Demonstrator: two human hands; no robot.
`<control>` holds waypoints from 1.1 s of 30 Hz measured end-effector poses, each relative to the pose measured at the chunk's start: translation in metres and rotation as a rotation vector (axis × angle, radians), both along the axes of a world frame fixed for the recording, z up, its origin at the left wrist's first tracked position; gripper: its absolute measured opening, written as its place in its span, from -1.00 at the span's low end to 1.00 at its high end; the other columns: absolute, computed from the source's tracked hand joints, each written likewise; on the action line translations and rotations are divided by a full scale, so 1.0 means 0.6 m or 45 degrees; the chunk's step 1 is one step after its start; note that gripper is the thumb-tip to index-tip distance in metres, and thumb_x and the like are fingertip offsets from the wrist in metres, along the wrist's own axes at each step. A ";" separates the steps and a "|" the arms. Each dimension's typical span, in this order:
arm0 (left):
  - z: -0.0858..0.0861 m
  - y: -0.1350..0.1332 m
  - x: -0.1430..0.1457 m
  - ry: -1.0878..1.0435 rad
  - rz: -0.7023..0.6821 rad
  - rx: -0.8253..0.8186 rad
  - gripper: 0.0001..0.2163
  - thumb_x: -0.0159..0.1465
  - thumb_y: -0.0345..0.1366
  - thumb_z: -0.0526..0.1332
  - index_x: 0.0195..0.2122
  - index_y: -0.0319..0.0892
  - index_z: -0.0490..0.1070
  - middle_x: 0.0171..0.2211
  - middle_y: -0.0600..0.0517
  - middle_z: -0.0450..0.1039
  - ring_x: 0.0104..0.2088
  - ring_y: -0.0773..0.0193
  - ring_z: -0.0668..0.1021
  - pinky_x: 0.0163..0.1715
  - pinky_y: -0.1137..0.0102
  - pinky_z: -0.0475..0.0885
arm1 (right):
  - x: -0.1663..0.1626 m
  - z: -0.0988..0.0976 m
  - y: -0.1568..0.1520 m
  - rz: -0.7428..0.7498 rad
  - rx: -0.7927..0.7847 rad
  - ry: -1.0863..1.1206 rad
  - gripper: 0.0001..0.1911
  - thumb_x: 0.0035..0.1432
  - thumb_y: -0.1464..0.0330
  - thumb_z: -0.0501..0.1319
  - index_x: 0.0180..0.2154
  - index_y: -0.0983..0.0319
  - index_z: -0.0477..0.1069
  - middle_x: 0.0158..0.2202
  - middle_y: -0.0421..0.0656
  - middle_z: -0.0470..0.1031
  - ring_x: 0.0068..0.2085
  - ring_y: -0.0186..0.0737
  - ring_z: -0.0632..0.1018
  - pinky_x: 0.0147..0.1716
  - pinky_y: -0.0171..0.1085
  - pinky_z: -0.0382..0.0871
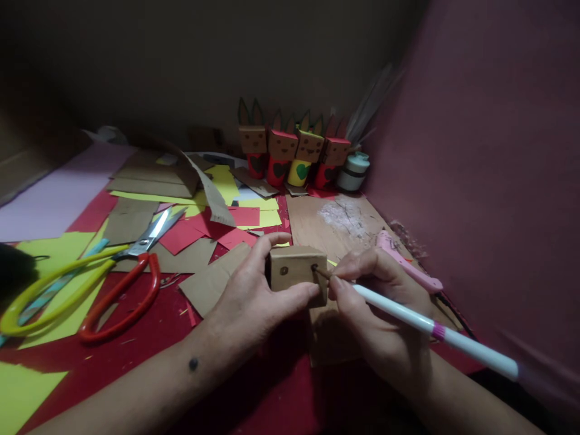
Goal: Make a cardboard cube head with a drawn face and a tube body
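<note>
Gripping a small cardboard cube (296,272) between thumb and fingers, the left hand (254,299) turns its front face toward the right hand (376,302), seemingly to steady it, while the right hand pinches a white pen (426,323) whose tip touches that face.

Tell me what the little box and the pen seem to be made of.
The box looks like matte brown cardboard: dull tan faces, folded edges. The pen is probably plastic: a smooth, slightly glossy white barrel with a pink band.
</note>
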State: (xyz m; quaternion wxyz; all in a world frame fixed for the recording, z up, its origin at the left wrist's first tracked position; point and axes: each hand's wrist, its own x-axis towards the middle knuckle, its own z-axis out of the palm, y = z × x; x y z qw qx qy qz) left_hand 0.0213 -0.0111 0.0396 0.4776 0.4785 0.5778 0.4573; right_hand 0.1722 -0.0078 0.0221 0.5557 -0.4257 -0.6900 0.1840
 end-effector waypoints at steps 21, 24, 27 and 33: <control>-0.001 0.000 -0.002 0.003 -0.022 0.019 -0.54 0.04 -0.34 0.42 -0.02 -0.10 0.36 -0.38 0.13 0.54 -0.34 0.19 0.62 -0.41 0.43 0.51 | 0.003 -0.001 -0.002 0.097 -0.095 0.080 -0.88 0.10 0.49 0.20 -0.42 0.17 0.32 -0.49 -0.24 0.41 -0.52 -0.34 0.44 -0.63 -0.37 0.28; -0.002 0.000 -0.003 -0.008 -0.019 0.029 -0.54 0.03 -0.31 0.43 -0.03 -0.10 0.36 -0.38 0.13 0.54 -0.33 0.18 0.62 -0.40 0.42 0.51 | 0.001 0.001 -0.003 0.104 -0.094 0.115 -0.87 0.08 0.49 0.21 -0.43 0.17 0.33 -0.48 -0.23 0.44 -0.49 -0.32 0.47 -0.61 -0.37 0.31; -0.004 0.001 -0.003 -0.009 -0.012 0.045 -0.53 0.03 -0.32 0.43 -0.03 -0.10 0.36 -0.38 0.14 0.54 -0.34 0.19 0.62 -0.41 0.43 0.51 | -0.001 0.002 -0.003 0.102 -0.107 0.156 -0.87 0.07 0.49 0.23 -0.44 0.17 0.32 -0.47 -0.22 0.46 -0.47 -0.32 0.50 -0.63 -0.40 0.29; -0.005 -0.001 -0.003 -0.021 -0.015 0.037 -0.53 0.05 -0.34 0.44 -0.02 -0.10 0.35 -0.36 0.13 0.54 -0.32 0.20 0.62 -0.40 0.44 0.51 | -0.002 0.005 -0.003 0.104 -0.139 0.207 -0.86 0.05 0.49 0.23 -0.45 0.16 0.32 -0.47 -0.23 0.48 -0.48 -0.34 0.51 -0.67 -0.42 0.25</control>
